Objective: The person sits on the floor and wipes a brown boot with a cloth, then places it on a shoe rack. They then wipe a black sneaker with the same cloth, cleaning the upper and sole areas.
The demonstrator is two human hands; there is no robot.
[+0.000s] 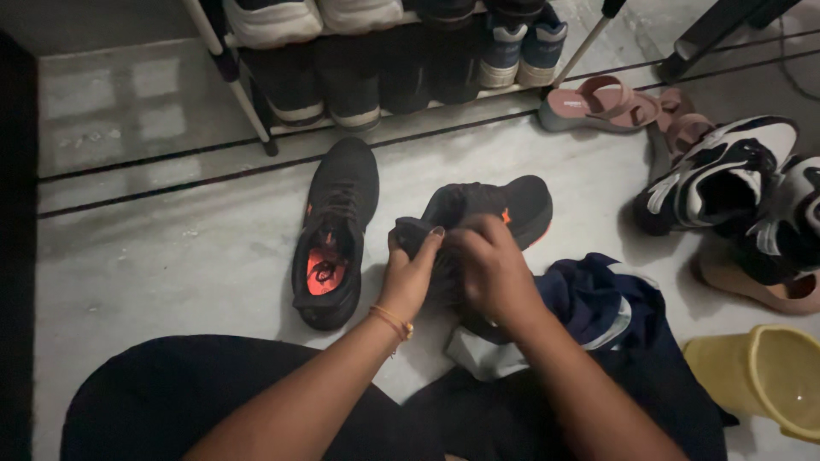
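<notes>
Both hands hold a black running shoe with orange trim (504,205), tipped on its side in front of me. My left hand (412,271), with an orange thread bracelet at the wrist, grips the shoe's heel collar. My right hand (489,271) covers the shoe's opening, fingers curled around it. The matching black shoe with an orange insole (335,230) lies upright on the floor just left of my hands. A dark blue cloth (598,300) lies bunched under and to the right of my right forearm.
A shoe rack (256,111) with several pairs stands at the back. Pink sandals (602,102) and black-and-white sneakers (726,175) lie at the right. A yellow plastic tub (769,376) sits at the lower right. My knees in black trousers fill the bottom.
</notes>
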